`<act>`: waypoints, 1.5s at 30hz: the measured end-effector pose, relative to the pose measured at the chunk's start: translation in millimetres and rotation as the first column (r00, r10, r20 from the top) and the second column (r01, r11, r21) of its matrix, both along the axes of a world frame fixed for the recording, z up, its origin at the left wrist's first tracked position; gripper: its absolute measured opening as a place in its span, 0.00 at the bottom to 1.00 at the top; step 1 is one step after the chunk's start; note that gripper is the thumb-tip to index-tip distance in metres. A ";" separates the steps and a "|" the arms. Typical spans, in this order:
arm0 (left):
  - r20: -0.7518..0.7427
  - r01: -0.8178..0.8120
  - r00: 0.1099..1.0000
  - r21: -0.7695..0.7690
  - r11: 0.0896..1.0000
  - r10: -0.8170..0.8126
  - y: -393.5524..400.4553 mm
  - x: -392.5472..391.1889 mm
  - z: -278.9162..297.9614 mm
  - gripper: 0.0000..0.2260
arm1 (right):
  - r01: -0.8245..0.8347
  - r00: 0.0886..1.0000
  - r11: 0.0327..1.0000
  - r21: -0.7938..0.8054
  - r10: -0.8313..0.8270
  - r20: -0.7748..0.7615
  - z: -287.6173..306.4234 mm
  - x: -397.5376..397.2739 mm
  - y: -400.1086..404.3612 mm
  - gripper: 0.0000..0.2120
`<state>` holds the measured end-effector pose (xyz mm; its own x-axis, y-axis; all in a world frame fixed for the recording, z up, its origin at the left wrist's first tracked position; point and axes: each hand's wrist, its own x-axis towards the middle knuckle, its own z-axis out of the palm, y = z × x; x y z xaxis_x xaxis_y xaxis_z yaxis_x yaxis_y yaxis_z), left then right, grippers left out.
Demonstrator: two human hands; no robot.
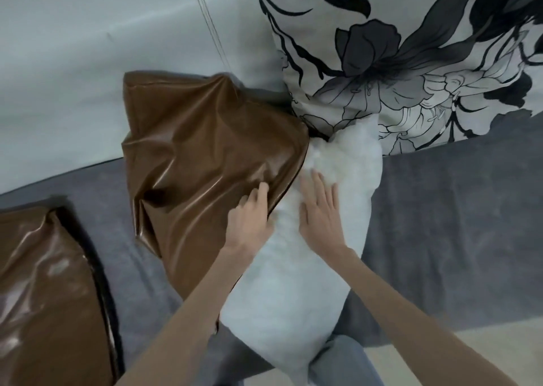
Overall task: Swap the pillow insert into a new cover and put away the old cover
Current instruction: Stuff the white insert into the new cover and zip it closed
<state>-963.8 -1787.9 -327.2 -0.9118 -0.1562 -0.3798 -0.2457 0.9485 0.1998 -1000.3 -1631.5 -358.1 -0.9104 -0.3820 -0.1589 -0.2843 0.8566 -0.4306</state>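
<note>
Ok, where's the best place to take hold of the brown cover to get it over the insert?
Take the brown cover at its open edge where it meets the white insert, coming from the near side. The left hand already pinches that hem there, while the right hand lies flat on the insert.

Home living room — grey sofa [440,209], floral cushion [411,62], glossy brown pillow [44,297]

Grey sofa seat [440,209] carries a brown glossy cover [205,150] at centre, a white insert [293,268] beside it, a brown cushion [44,297] lower left, and a floral pillow [411,62] upper right.
</note>
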 end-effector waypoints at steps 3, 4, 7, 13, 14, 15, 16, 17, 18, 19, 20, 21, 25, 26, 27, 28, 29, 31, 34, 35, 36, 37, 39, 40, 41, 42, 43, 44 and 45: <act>-0.009 -0.096 0.995 0.061 0.993 0.097 -12.5 57.3 1.2 0.23 | -0.079 0.996 0.995 -0.059 0.081 0.032 14.4 79.2 15.7 0.23; -0.006 -0.119 0.993 0.061 0.991 0.120 -15.9 74.7 0.6 0.23 | -0.080 0.995 0.995 -0.061 0.083 0.049 17.8 102.6 17.4 0.21; 0.052 -0.255 0.966 0.040 0.966 0.252 -25.1 120.2 -3.6 0.22 | 0.021 0.991 0.998 -0.057 -0.013 0.135 21.4 167.0 13.2 0.23; 0.223 -0.544 0.811 -0.058 0.837 0.542 -35.9 210.6 -30.2 0.20 | 0.038 0.933 0.962 0.271 -0.131 0.334 -6.0 213.1 -12.9 0.50; 0.266 -0.560 0.783 -0.091 0.823 0.562 -37.4 224.1 -37.0 0.21 | -0.016 0.949 0.947 0.322 -0.088 0.304 -17.3 207.6 -20.1 0.49; 0.291 -0.562 0.770 -0.113 0.820 0.568 -38.8 234.1 -43.9 0.22 | -0.061 0.961 0.929 0.364 -0.045 0.274 -28.7 200.2 -27.7 0.45; 0.301 -0.556 0.769 -0.120 0.823 0.564 -39.8 239.9 -50.2 0.23 | -0.102 0.964 0.915 0.391 -0.007 0.268 -38.2 191.8 -34.7 0.40; 0.297 -0.544 0.779 -0.116 0.831 0.552 -39.7 241.5 -55.3 0.23 | -0.133 0.962 0.905 0.405 0.019 0.272 -44.9 184.5 -40.2 0.35; 0.289 -0.530 0.794 -0.101 0.842 0.535 -38.2 239.6 -58.6 0.21 | -0.159 0.960 0.900 0.405 0.044 0.278 -49.8 178.7 -43.0 0.31; 0.281 -0.519 0.808 -0.075 0.851 0.518 -35.5 236.1 -59.1 0.20 | -0.191 0.954 0.903 0.384 0.080 0.288 -51.7 175.4 -43.9 0.29; 0.273 -0.514 0.819 -0.038 0.857 0.504 -31.4 231.5 -56.2 0.18 | -0.213 0.948 0.918 0.335 0.112 0.298 -51.0 172.7 -43.8 0.28; 0.258 -0.514 0.830 0.005 0.858 0.495 -26.5 227.4 -50.1 0.16 | -0.218 0.943 0.937 0.274 0.130 0.306 -46.1 169.2 -44.2 0.27; 0.132 -0.469 0.882 0.137 0.873 0.453 -13.6 223.2 -6.9 0.11 | -0.012 0.972 0.999 -0.036 0.020 0.232 -1.4 149.2 -69.6 0.22; 0.067 -0.449 0.894 0.167 0.878 0.444 -13.8 223.8 5.0 0.10 | 0.073 0.978 0.988 -0.133 -0.044 0.206 11.8 144.8 -81.0 0.19; -0.014 -0.406 0.908 0.204 0.891 0.418 -14.6 225.4 16.0 0.09 | 0.155 0.977 0.961 -0.227 -0.115 0.181 22.6 142.0 -92.1 0.15; -0.096 -0.340 0.924 0.234 0.911 0.370 -15.6 227.7 25.6 0.08 | 0.242 0.964 0.920 -0.308 -0.194 0.180 31.0 139.9 -102.7 0.09; -0.166 -0.275 0.933 0.243 0.930 0.319 -16.1 231.3 32.8 0.08 | 0.324 0.943 0.861 -0.392 -0.258 0.211 36.3 137.5 -111.9 0.06; -0.205 -0.197 0.946 0.252 0.948 0.251 -17.3 241.1 39.7 0.08 | 0.430 0.899 0.775 -0.462 -0.323 0.296 39.9 140.8 -120.7 0.15; -0.005 -0.196 0.979 0.277 0.941 0.206 -28.3 264.1 30.4 0.11 | 0.225 0.935 0.928 -0.297 -0.119 0.334 32.9 160.9 -108.0 0.07; 0.053 -0.203 0.979 0.278 0.939 0.197 -36.3 273.5 24.4 0.11 | 0.121 0.928 0.964 -0.236 -0.026 0.371 25.9 169.9 -99.0 0.03; 0.091 -0.220 0.975 0.282 0.934 0.202 -45.2 282.8 18.1 0.10 | 0.062 0.905 0.980 -0.190 0.025 0.424 20.0 179.8 -87.7 0.14; 0.112 -0.254 0.966 0.287 0.924 0.231 -53.6 291.2 11.5 0.09 | 0.082 0.871 0.980 -0.183 0.019 0.491 13.8 191.9 -73.1 0.21; 0.141 -0.364 0.931 0.258 0.895 0.337 -65.4 303.2 0.3 0.05 | 0.338 0.833 0.925 -0.174 -0.208 0.513 7.6 224.9 -41.9 0.29; 0.162 -0.437 0.898 0.231 0.869 0.408 -67.9 306.3 -4.1 0.08 | 0.496 0.795 0.858 -0.133 -0.388 0.466 4.5 243.4 -26.7 0.32; 0.182 -0.513 0.857 0.209 0.832 0.483 -68.3 308.5 -9.1 0.11 | 0.646 0.708 0.759 -0.086 -0.553 0.439 -2.9 260.8 -13.0 0.36; 0.204 -0.579 0.813 0.178 0.796 0.546 -67.4 309.9 -13.9 0.14 | 0.771 0.569 0.636 -0.039 -0.659 0.493 -8.0 273.4 -6.8 0.40; 0.223 -0.619 0.781 0.151 0.771 0.583 -65.9 311.6 -20.5 0.16 | 0.848 0.427 0.530 -0.017 -0.664 0.613 -15.6 283.9 -6.4 0.43; 0.240 -0.641 0.760 0.127 0.757 0.604 -64.5 312.8 -26.5 0.17 | 0.884 0.332 0.465 -0.040 -0.567 0.754 -21.0 292.1 -13.1 0.44; 0.247 -0.652 0.749 0.111 0.750 0.615 -64.5 314.2 -33.3 0.18 | 0.903 0.285 0.421 -0.085 -0.438 0.853 -29.8 301.0 -21.6 0.42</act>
<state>-649.6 -1852.4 -360.5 -0.5366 -0.5851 -0.6081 -0.8262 0.5110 0.2374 -699.3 -1653.1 -387.9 -0.5531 0.1118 -0.8256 0.8311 0.1430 -0.5374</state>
